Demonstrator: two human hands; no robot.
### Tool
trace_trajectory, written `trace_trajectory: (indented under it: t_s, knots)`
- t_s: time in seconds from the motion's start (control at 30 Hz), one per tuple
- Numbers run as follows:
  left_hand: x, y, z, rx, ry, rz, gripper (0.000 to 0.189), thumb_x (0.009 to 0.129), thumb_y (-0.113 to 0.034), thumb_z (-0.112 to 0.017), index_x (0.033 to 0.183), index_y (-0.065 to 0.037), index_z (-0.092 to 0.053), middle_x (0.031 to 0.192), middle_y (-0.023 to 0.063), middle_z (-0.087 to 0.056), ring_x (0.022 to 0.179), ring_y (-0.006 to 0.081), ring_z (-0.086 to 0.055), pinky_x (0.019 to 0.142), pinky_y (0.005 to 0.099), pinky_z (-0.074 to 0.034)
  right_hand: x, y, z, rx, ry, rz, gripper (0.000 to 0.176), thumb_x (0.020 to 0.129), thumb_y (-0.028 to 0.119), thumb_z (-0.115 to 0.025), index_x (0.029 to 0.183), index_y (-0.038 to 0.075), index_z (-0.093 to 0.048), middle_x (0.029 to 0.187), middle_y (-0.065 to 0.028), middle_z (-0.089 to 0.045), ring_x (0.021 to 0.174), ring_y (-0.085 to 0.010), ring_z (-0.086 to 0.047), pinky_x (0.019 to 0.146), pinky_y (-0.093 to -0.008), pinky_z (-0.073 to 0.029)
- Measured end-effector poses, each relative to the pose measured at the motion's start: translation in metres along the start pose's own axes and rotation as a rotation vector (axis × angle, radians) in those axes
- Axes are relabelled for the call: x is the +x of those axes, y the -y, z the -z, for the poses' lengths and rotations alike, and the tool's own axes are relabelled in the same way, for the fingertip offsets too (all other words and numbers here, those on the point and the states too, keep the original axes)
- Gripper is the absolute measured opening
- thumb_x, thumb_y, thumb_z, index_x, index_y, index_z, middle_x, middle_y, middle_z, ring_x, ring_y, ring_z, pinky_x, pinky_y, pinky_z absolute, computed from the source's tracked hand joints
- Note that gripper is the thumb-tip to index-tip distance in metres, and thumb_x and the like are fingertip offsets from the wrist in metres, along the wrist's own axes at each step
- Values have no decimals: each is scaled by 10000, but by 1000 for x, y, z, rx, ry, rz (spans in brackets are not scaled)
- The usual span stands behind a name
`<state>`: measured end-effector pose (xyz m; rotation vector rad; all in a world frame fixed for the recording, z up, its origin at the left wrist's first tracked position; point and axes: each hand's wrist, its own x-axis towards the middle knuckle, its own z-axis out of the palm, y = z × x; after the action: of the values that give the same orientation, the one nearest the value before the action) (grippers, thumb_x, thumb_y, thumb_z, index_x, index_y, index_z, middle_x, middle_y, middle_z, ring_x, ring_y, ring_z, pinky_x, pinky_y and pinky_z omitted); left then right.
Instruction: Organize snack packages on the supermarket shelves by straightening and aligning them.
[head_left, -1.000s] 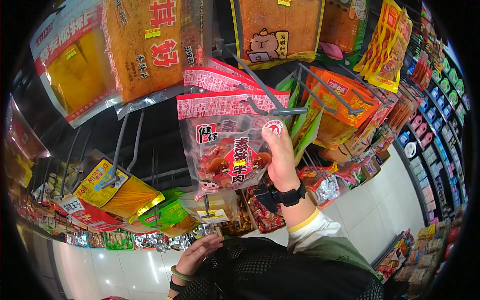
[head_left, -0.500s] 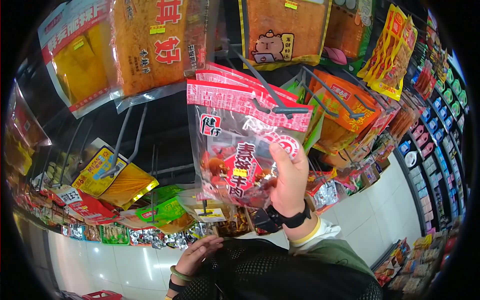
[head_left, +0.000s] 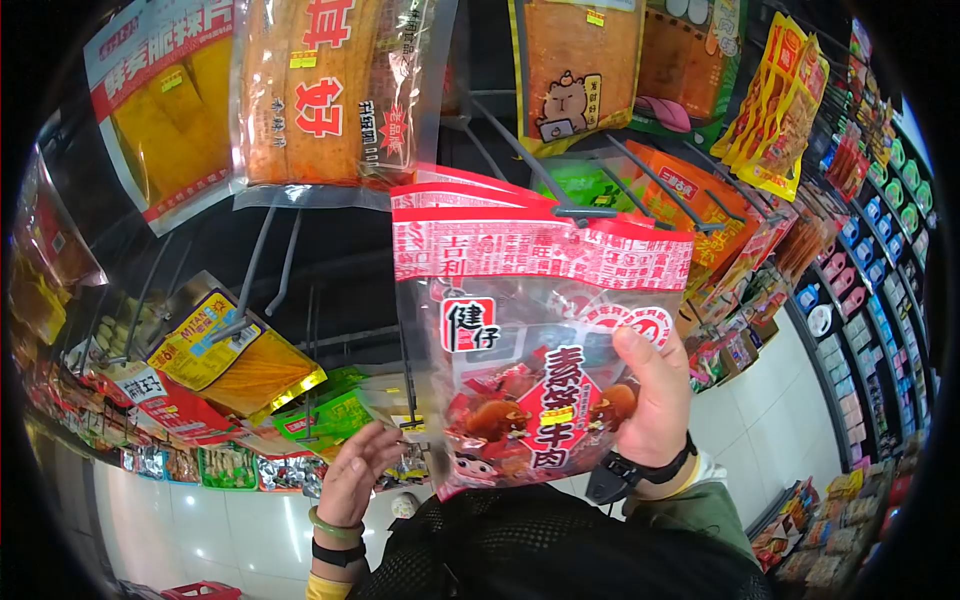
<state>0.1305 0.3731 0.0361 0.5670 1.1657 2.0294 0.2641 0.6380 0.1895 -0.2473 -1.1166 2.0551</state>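
Observation:
My right hand [head_left: 655, 405] grips a clear snack bag [head_left: 525, 375] by its right edge, thumb across the front. The bag has a pink-and-white printed top band and a red label with large Chinese characters. Behind it show the pink tops of similar bags [head_left: 475, 185]. A metal display hook [head_left: 585, 211] crosses at the bag's upper edge. Lower left, my left hand [head_left: 357, 470] holds nothing, its fingers loosely stretched out beside the bag's lower left corner. A green bangle [head_left: 335, 527] and a black band circle that wrist.
Flat snack packs [head_left: 310, 110] hang above on the black rack. Bare hooks [head_left: 262, 265] jut out at left, near a yellow pack [head_left: 235, 350]. Orange packs [head_left: 690, 205] hang to the right. A tiled floor [head_left: 770, 400] runs toward shelves of bottles [head_left: 880, 240].
My right hand has brought the snack bag closer, down and to the right, so it looks larger. My left hand has risen toward the bag, and its fingers have spread a little.

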Motion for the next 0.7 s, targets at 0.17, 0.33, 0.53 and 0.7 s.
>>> trace_trajectory:
  t_s: [0.17,0.33,0.53,0.7]
  knots:
    - [24,-9,-23,105,38,-58,774,830,-378,-567,1419,-90,-156,1403,161,-281,1230,301,-381,1015,418,-298,-11,22,0,-48,9,-25,201,831,48,-570,1027,14,-541,961,-76,-622,841,-136,-595,769,-291,-475]
    - [38,-12,-45,165,144,-93,887,799,-400,-599,1435,-127,-45,1458,146,-150,1312,319,-246,1050,427,-216,-22,29,18,-105,28,-3,200,821,38,-569,1016,2,-543,973,-85,-622,866,-150,-603,779,-303,-482]
    - [58,13,-46,327,320,-83,1056,694,-280,-744,1418,-56,-8,1474,135,-87,1353,246,-147,1082,410,-150,-36,13,48,-204,69,-75,194,785,14,-597,976,7,-560,930,-63,-622,840,-142,-595,777,-295,-468]
    - [81,21,-64,226,284,-252,1196,565,-148,-831,1410,-59,11,1410,136,-251,1273,245,-315,1037,419,-286,-26,-8,35,16,111,-202,187,795,28,-597,979,20,-566,912,-69,-630,816,-161,-611,765,-310,-488]
